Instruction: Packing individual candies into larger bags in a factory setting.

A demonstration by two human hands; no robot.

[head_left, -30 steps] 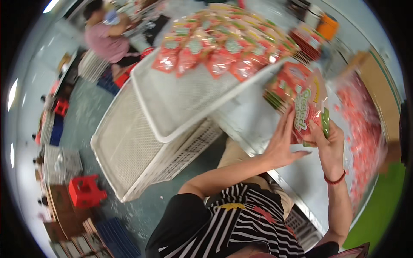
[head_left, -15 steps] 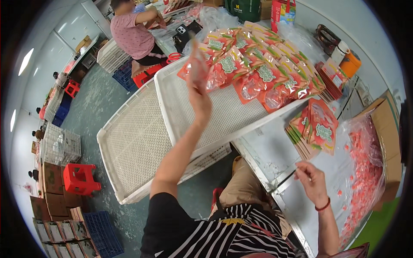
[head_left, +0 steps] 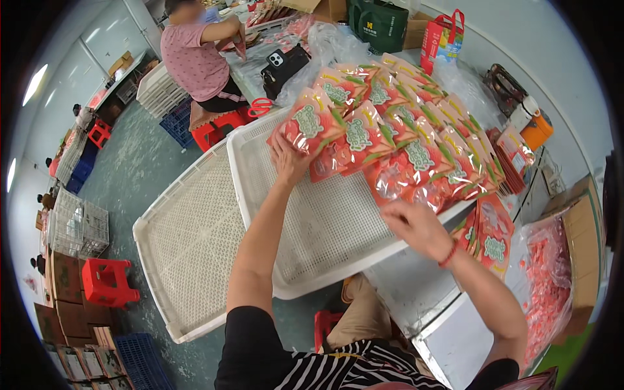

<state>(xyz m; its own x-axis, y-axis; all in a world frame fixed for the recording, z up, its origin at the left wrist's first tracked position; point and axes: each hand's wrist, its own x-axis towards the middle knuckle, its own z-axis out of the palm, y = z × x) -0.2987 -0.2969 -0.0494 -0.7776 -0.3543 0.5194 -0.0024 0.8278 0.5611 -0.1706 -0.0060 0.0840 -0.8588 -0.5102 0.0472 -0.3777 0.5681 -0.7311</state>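
My left hand (head_left: 288, 158) grips the lower left edge of a glossy red-and-peach printed pouch (head_left: 311, 125), with the fingers partly behind it. That pouch leans at the left end of overlapping rows of similar filled pouches (head_left: 419, 155). They lie in a white perforated tray (head_left: 325, 224). Over the tray's front right edge is my right hand (head_left: 419, 227), a red cord round its wrist. Its fingers are curled in, and nothing shows in them. Beneath the right wrist, more flat pouches (head_left: 495, 237) rest on the metal table, partly hidden by my forearm.
A second white tray (head_left: 188, 240) sits lower left. Small wrapped pink pieces (head_left: 543, 286) fill a clear bag at right, beside a cardboard box (head_left: 583, 227). Red scissors (head_left: 260, 107) and a phone (head_left: 276, 58) lie beyond the tray. A person (head_left: 198, 58) sits at far left.
My left hand has brought the pouch down onto the left end of the pile. From over the table, my right hand has moved up and left to the tray's front edge. The view has shifted slightly.
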